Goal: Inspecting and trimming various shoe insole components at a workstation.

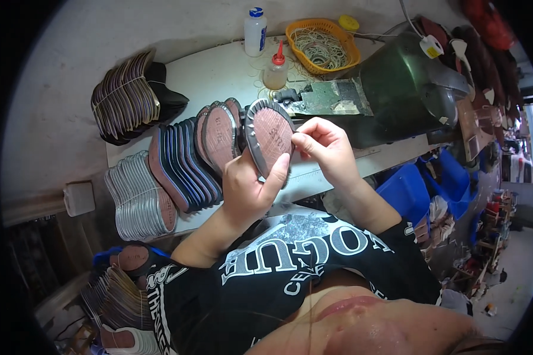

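Over the white table I hold up a shoe insole (269, 137) with a reddish-brown, oval face and a pleated black edge. My left hand (247, 184) is closed on its lower left side, thumb lying across the face. At the right edge of the insole, my right hand (330, 149) pinches the black rim between thumb and fingers. Just left of it, several similar brown insoles (220, 135) with dark rims lean against a row of black and blue ones (180, 163). A green machine (331, 98) with a flat arm stands right behind the held insole.
Silvery insoles (137, 198) and a tied bundle of dark ones (126, 97) stand at the left. Farther back are a white bottle (255, 32), a red-tipped glue bottle (276, 72) and a yellow basket of rubber bands (323, 47). Blue bins (404, 192) sit at the right.
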Demonstrator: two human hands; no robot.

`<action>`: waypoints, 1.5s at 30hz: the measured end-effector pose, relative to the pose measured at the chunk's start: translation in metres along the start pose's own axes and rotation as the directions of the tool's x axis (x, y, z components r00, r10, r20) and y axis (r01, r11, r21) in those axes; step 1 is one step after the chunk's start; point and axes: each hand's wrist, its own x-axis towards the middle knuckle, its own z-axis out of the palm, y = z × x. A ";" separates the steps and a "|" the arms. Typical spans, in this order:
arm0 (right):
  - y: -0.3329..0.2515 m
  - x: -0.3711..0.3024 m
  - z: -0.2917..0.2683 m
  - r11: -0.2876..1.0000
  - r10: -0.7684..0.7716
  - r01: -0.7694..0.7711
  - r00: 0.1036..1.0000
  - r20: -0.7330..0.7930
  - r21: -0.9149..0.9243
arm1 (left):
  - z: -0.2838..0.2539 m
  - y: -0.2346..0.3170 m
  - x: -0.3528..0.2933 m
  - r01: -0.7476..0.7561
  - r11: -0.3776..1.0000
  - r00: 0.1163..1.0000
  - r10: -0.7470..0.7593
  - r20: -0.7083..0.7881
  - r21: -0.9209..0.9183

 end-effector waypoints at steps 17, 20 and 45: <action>-0.018 0.009 0.023 0.635 -0.525 0.494 0.840 0.137 -0.595 | -0.011 -0.007 0.003 -0.311 0.946 0.931 0.322 -0.174 0.090; -0.011 0.006 0.025 0.931 -0.274 0.268 0.962 0.009 -0.249 | -0.008 -0.006 0.007 -0.266 0.964 0.934 0.251 -0.254 -0.024; 0.021 -0.033 0.024 0.942 0.318 -0.335 0.915 0.249 0.029 | -0.022 -0.046 0.043 0.333 0.696 0.864 -0.496 -0.090 -0.637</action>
